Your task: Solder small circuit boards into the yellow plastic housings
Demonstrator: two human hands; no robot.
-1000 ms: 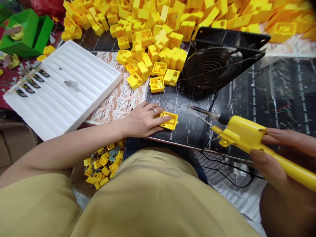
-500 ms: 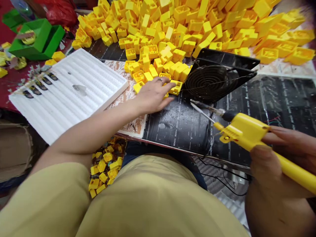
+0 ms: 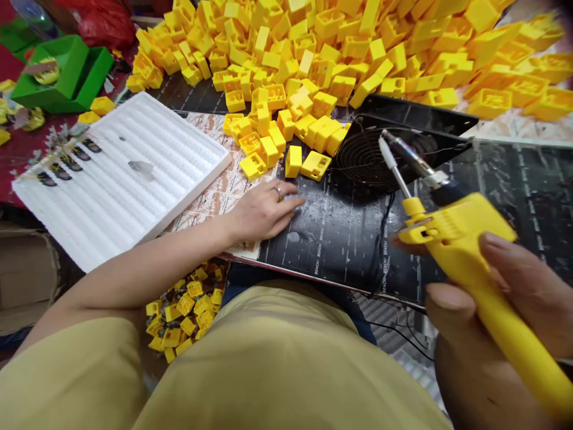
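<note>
My right hand (image 3: 501, 310) is wrapped round a yellow soldering gun (image 3: 474, 239), its metal tip and a thin feed tube angled up and left in front of a black fan (image 3: 364, 149). My left hand (image 3: 266, 209), with a ring on one finger, lies palm down on the black-covered bench (image 3: 331, 233). Its fingers are stretched out and nothing shows in them. Just beyond its fingertips stand a yellow plastic housing (image 3: 293, 161) and another yellow housing (image 3: 316, 165), both apart from the hand.
A large heap of yellow housings (image 3: 304, 45) covers the back of the bench. At left are a white foam board (image 3: 179, 161) with small black parts along its edge, and green trays (image 3: 58, 77). More yellow pieces (image 3: 185, 304) sit below the bench edge.
My left hand has drawn back from the yellow housings toward me, leaving two at the front of the heap. The soldering gun has tilted, its tip now higher.
</note>
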